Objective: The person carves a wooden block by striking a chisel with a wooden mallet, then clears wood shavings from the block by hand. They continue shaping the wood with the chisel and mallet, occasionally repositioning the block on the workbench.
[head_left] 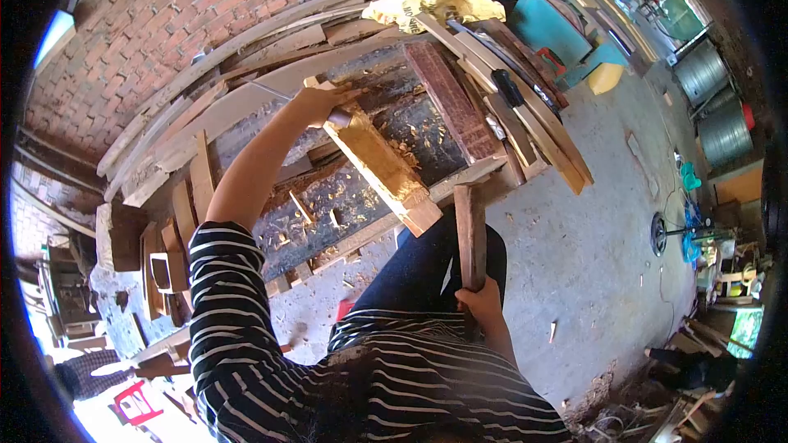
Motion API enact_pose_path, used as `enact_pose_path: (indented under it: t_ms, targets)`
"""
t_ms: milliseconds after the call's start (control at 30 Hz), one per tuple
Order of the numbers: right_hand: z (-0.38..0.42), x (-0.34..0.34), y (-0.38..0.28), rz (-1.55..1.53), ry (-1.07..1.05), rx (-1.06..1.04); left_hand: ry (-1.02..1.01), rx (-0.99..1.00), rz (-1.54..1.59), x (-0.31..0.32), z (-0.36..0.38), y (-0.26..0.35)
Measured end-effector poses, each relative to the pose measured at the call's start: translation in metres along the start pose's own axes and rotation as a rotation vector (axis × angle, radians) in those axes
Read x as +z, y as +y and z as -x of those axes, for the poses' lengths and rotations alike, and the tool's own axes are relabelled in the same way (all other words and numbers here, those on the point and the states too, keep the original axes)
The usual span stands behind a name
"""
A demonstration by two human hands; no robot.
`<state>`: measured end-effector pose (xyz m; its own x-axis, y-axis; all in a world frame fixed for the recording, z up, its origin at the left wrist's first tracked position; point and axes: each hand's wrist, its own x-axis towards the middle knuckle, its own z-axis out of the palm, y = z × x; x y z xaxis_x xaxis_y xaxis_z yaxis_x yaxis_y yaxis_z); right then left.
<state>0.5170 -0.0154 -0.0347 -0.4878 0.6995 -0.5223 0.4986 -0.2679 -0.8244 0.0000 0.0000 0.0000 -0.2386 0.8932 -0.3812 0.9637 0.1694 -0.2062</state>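
My left hand [316,107] is closed around a metal chisel. Its broad grey blade [339,118] shows below my fingers, against the top of a pale yellow wooden block [373,153], and a thin rod sticks out on the other side of the hand. The block's upper face is carved hollow along its length, with shavings beside it. Low in front of my body, my right hand [483,302] grips the lower end of a dark wooden club [471,234], held upright over my leg and apart from the chisel.
The block lies across a dark, chip-strewn workbench [316,213]. To its right are a reddish-brown beam [450,98] and several long boards [533,123], with a black-handled tool [506,89] on them. A yellow sack [439,6] lies behind. Planks line the brick wall [164,49].
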Motion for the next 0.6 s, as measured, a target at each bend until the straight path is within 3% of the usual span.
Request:
enact_pose_path:
  t_ms: [100,167,267,367,433,500,533,600]
  targets:
    - [0.004,0.001,0.005,0.092,0.01,0.008,0.065,0.064,0.096,-0.013,0.004,0.003]
    - [0.002,-0.004,0.021,0.2,0.04,-0.076,0.265,0.149,-0.032,-0.014,0.012,0.007]
    - [0.009,-0.007,0.015,0.172,0.044,-0.055,0.075,0.174,-0.132,-0.022,0.006,0.008]
    - [0.01,-0.011,0.019,0.171,0.042,-0.063,0.024,0.125,-0.108,-0.022,0.038,0.017]
    - [0.004,-0.014,0.03,0.137,0.053,-0.114,0.119,0.155,0.008,-0.033,0.079,0.027]
    - [0.008,-0.017,0.021,0.174,0.069,0.013,0.181,0.101,0.003,-0.035,0.116,0.043]
    - [0.018,-0.013,-0.012,0.167,0.043,0.162,0.169,-0.065,0.062,-0.039,0.133,0.054]
    - [0.011,-0.014,0.003,0.199,0.049,0.076,0.18,-0.298,0.167,-0.037,0.164,0.068]
